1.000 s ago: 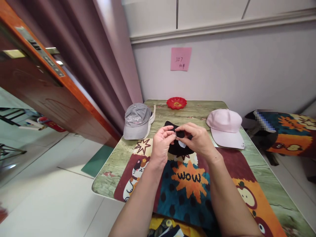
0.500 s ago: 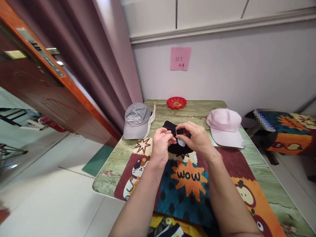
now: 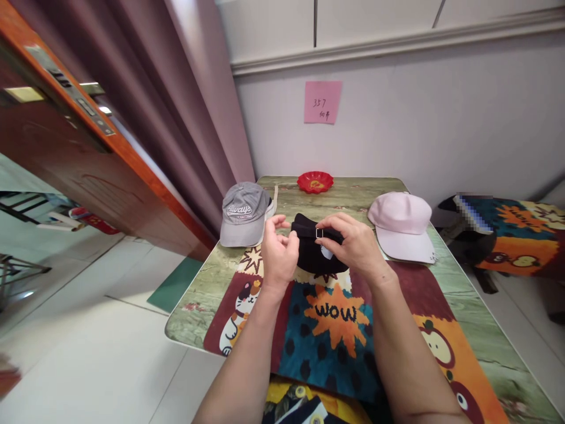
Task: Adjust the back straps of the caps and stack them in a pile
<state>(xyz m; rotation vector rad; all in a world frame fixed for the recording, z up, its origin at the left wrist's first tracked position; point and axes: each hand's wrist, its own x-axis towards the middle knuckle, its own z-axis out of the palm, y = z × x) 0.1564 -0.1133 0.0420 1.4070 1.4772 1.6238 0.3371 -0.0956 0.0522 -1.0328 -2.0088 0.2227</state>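
At the left of the worktop, the grey cap sits near the left hand, so a wide sweep of that wrist could knock it. The left grip is narrow, its fingertips at the strap of the black cap; whether they pinch it, I cannot tell. A loose hold there could let the strap slip away or twist. The black cap is between the hands, above the printed mat (resting or lifted, it is hard to say), and a hard tug might swing it round. The right grip is closed on the strap at the metal buckle; if the right hand squeezes askew, the strap could jam. Farther right, the pink cap could be bumped by an outward-moving elbow.
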